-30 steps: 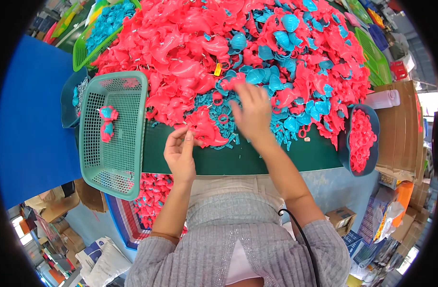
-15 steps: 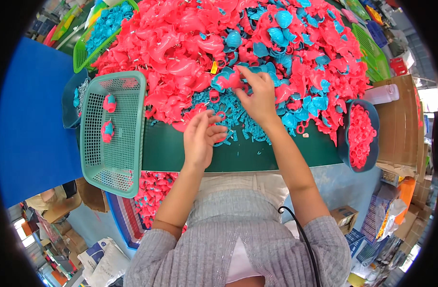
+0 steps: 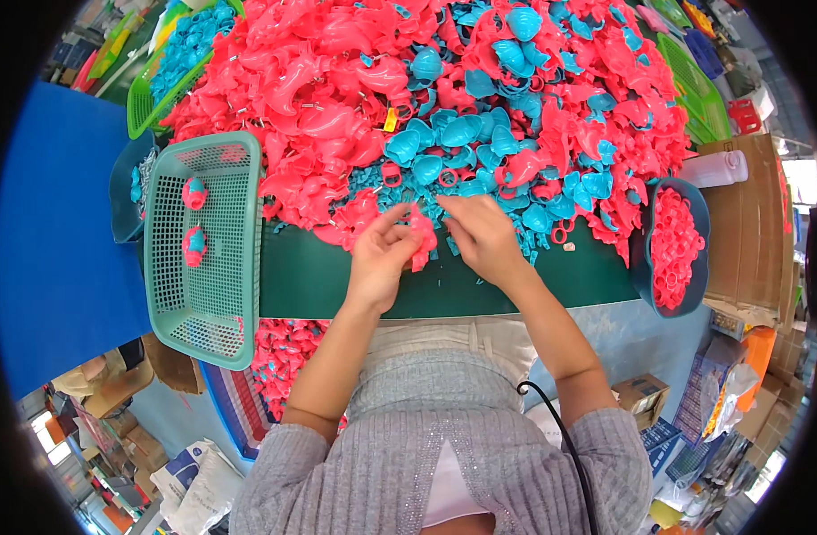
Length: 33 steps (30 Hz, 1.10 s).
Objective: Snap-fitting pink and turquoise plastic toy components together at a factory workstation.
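My left hand is closed on a pink plastic part, held above the front of the table. Close by on its right, my right hand has its thumb and index finger drawn together; whatever lies between those fingertips is too small to make out. Behind both hands spreads a big heap of glossy pink plastic parts, mixed with blue shell-shaped pieces. Small blue bits lie scattered at the heap's front edge.
To the left, a green mesh basket holds two assembled pink-and-blue pieces. At the right edge stands a dark blue bin with small pink rings. A bottle lies beyond it, and a cardboard box is beside the bin.
My right hand has come back from the heap toward my left hand. The left hand, which was loosely open, now grips a pink part. Blue shells that the right hand covered are visible.
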### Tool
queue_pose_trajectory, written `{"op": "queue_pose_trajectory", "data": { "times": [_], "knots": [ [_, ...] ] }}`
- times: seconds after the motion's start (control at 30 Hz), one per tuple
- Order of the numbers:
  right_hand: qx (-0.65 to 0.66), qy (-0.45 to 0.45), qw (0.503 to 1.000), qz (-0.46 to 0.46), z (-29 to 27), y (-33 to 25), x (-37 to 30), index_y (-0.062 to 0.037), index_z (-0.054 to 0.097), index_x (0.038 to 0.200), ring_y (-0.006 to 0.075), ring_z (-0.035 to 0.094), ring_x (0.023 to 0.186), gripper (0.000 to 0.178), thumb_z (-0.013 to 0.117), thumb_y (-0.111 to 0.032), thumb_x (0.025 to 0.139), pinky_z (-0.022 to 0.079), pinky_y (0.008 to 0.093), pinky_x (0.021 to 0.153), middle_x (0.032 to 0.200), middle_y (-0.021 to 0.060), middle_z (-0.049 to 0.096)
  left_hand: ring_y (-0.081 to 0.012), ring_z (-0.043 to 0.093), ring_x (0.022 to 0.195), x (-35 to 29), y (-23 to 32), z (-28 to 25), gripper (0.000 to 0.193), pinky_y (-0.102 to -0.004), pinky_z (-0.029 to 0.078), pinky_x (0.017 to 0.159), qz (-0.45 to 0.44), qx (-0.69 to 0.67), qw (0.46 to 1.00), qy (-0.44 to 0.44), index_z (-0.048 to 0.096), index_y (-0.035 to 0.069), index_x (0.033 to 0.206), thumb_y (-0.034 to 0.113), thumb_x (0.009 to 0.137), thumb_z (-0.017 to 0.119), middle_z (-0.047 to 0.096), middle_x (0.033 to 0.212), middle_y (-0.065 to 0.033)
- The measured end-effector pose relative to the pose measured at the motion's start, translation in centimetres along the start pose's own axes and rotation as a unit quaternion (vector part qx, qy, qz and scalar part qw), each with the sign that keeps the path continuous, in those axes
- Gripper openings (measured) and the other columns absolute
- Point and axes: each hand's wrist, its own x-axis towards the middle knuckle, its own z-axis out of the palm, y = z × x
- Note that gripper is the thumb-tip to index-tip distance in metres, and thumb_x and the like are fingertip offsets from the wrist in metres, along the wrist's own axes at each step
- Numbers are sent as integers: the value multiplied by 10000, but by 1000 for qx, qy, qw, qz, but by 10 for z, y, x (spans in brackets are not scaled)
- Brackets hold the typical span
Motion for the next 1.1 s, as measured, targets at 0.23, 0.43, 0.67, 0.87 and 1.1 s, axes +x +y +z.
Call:
{"op": "queue_pose_trajectory", "data": {
  "times": [0.23,0.43,0.67,0.87,1.1],
  "knots": [
    [-91,-108,984,112,28,3,-2,-25,647,874,317,591,840,184,723,-82,717,477,397,714,851,129,630,-94,606,647,-11,5,9,234,-200,465,476,85,101,990,50,510,-12,1094,30,880,595,630,895,-65],
    [28,-62,981,181,22,8,0,-14,640,900,242,591,699,148,664,-5,754,473,336,615,797,109,608,-59,593,651,-8,1,3,232,-185,431,424,79,83,992,43,461,15,1078,7,877,576,629,891,-73],
    [138,3,968,212,-16,-3,13,-35,640,1082,146,531,687,292,630,34,799,432,261,610,829,74,581,-100,626,682,-8,8,17,281,-195,470,452,75,34,995,52,477,15,1119,7,865,597,639,925,-89],
    [-117,99,986,69,-4,10,14,-4,645,960,196,615,734,162,642,22,801,467,292,616,846,109,639,-136,633,704,0,-2,4,374,-245,503,526,126,227,965,34,478,3,1197,52,859,629,633,1000,-120],
    [61,225,959,158,-11,-13,29,25,666,911,132,636,724,104,676,17,808,502,243,650,853,98,679,-225,638,788,-5,23,16,357,-298,515,626,289,435,852,46,552,42,1191,105,852,643,569,1139,-168]
  ]
}}
